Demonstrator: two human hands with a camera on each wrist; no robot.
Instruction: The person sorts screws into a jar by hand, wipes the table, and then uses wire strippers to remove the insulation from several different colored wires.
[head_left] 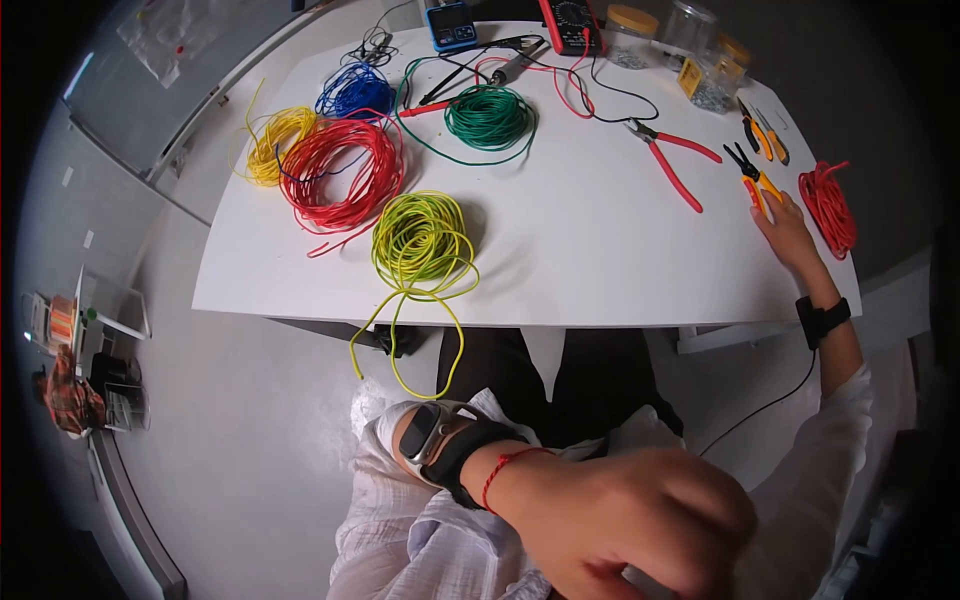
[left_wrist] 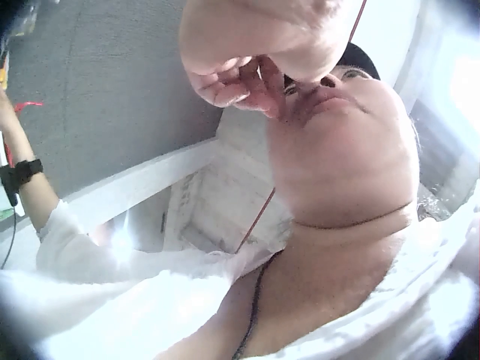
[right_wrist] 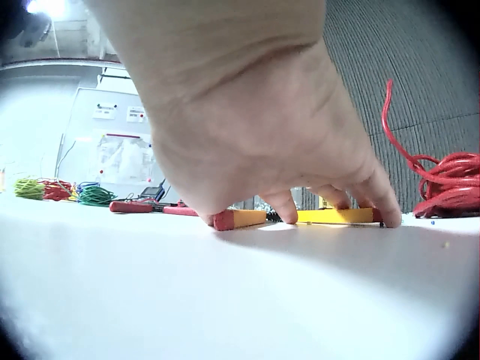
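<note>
My right hand (head_left: 788, 238) reaches down over a pair of yellow-and-red-handled wire strippers (head_left: 757, 182) at the table's right side. In the right wrist view, the thumb and fingers of this hand (right_wrist: 259, 139) bend down around the yellow handles (right_wrist: 330, 216), with fingertips at the table top. My left hand (head_left: 640, 515) is raised close to the head camera, away from the table, its fingers curled in. The left wrist view has that hand (left_wrist: 259, 52) just in front of the face, with nothing visible in the fingers; whether it touches the face I cannot tell.
Red wire (head_left: 828, 210) lies right of my right hand; red-handled cutters (head_left: 675, 165) lie to its left. Behind are orange-handled pliers (head_left: 760, 133), jars (head_left: 632, 38) and a red multimeter (head_left: 572, 25). Yellow-green (head_left: 420, 240), red (head_left: 340, 178), green (head_left: 488, 118) and other coils lie left.
</note>
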